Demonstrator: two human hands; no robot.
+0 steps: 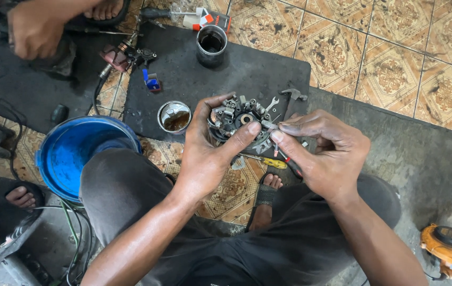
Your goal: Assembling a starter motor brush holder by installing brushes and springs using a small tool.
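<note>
Item: round metal mechanism plate (239, 123), likely heavy, rigid, greasy; my left hand (204, 153) cups its rim, right hand (324, 153) pinching a small fitting at its edge.

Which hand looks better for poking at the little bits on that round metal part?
Probably the right hand. The left hand is already wrapped around the round grey metal plate with small bolted parts, steadying it. The right hand's pinched fingertips sit at the plate's edge and carry no load.
</note>
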